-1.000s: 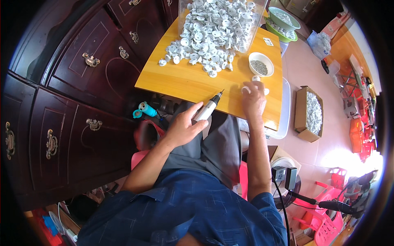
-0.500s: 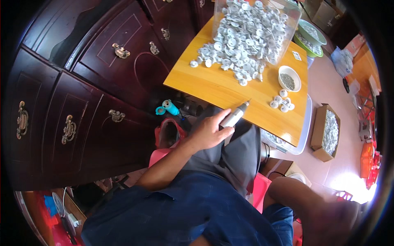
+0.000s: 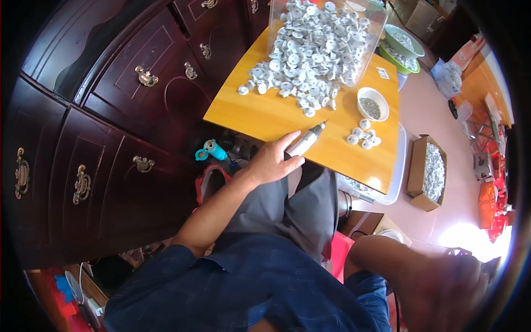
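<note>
Centrally, a pen-shaped electric screwdriver [image 3: 304, 141], silver-white with a dark grey nose, sits in the left hand [image 3: 272, 160], whose thumb and fingers close round its barrel. Its thin bit [image 3: 326, 121] points toward the upper right, over the yellow wooden surface [image 3: 265, 119]. The right hand [image 3: 451, 282] is at the lower right of the frame, well apart from the surface and blurred; whether it holds anything, I cannot tell.

Right of the bit lies a small cluster of round white plastic parts [image 3: 366, 144]. Just above them stands a white bowl [image 3: 371, 92] with small metal pieces [image 3: 370, 108] inside. At the top centre, a big heap of similar white parts [image 3: 310, 61] spills from a transparent plastic bin [image 3: 378, 27]. Two green basins [image 3: 406, 50] are stacked at the upper right, and an open cardboard box [image 3: 417, 166] of white pieces rests on the floor [image 3: 409, 124] at the right. Dark wooden drawers [image 3: 127, 108] with ornate handles fill the left side; a turquoise bottle [image 3: 217, 150] lies left of centre.
</note>
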